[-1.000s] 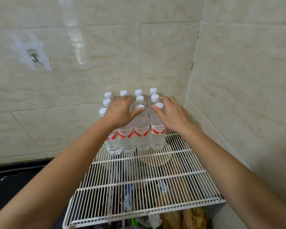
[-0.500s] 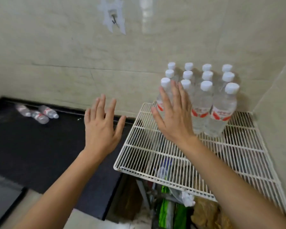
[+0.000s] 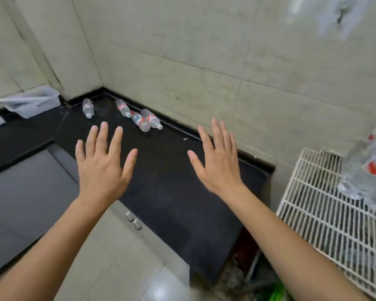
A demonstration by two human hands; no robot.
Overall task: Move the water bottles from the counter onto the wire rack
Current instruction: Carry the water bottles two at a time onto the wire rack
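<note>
Several clear water bottles with red labels lie on their sides at the back of the black counter (image 3: pixel 172 192): one (image 3: pixel 87 108) at the left, one (image 3: pixel 123 107) beside it, and a pair (image 3: pixel 140 121) (image 3: pixel 151 118) touching each other. My left hand (image 3: pixel 102 164) and my right hand (image 3: pixel 217 161) hover over the counter, fingers spread, holding nothing, short of the bottles. The white wire rack (image 3: pixel 326 218) is at the right. Blurred bottles (image 3: pixel 369 168) stand upright on it at the frame edge.
Beige tiled walls close the counter at the back and left. A crumpled plastic bag (image 3: pixel 30 101) sits at the far left corner. White cabinet doors with handles (image 3: pixel 134 220) are below the counter. Clutter shows under the rack.
My view has swung left from the rack to the counter. Both hands left the standing bottles on the rack and now hover spread over the counter.
</note>
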